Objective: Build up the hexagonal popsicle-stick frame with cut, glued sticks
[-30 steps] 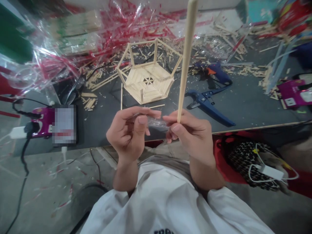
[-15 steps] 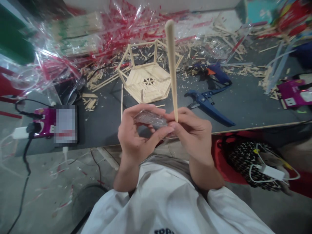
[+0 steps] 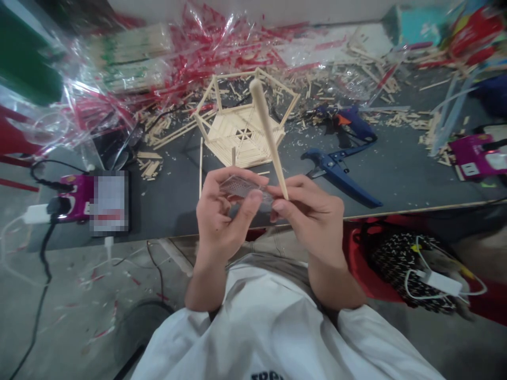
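Note:
My left hand (image 3: 224, 219) and my right hand (image 3: 312, 216) meet in front of my chest over the table's near edge. Both pinch a small clear plastic wrapper (image 3: 243, 188) stretched between them. My right hand also grips the lower end of a long pale wooden stick (image 3: 267, 132), which leans up and to the left. Behind the hands, on the dark table (image 3: 396, 169), stands a hexagonal frame built of wooden sticks (image 3: 242, 129).
Blue cutting pliers (image 3: 336, 169) and a blue glue gun (image 3: 348, 121) lie right of the frame. Clear and red wrappers with stick packs (image 3: 130, 63) pile at the back left. A purple power strip (image 3: 73, 198) sits left, another (image 3: 475, 155) right. Wood offcuts litter the table.
The stick has tipped from leaning up-right to leaning up-left, its tip lower. My left hand has moved right and closer to my right hand, with the wrapper now pinched between both.

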The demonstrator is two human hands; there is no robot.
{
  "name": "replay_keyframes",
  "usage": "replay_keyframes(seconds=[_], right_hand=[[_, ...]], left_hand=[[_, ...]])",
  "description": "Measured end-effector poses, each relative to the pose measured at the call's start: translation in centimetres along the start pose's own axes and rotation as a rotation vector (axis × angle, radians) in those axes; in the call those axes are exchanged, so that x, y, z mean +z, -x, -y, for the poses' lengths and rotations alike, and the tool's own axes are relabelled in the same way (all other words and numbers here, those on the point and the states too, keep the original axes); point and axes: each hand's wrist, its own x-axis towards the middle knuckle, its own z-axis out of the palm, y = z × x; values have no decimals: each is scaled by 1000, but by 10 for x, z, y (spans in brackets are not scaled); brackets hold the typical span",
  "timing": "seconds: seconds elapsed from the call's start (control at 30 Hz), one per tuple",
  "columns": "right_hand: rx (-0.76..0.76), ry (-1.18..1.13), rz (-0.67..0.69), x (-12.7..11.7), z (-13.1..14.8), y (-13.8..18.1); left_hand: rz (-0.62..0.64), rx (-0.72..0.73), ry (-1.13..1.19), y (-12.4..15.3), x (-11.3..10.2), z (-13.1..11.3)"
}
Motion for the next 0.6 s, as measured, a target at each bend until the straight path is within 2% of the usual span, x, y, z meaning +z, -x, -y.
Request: replay_keyframes(seconds=[0.17, 0.23, 0.43, 0.6], right_hand=[[-198, 409, -111, -11, -7, -5], [-249, 503, -89, -16, -14, -8], [-226, 529, 85, -30, -36, -10], [-243, 545, 138, -36, -43, -10]], left_hand=[[-136, -5, 10, -7, 2, 15], [-172, -22, 26, -10, 2, 22], [-208, -95, 42, -16, 1, 38], [-238, -118, 45, -18, -3, 49]])
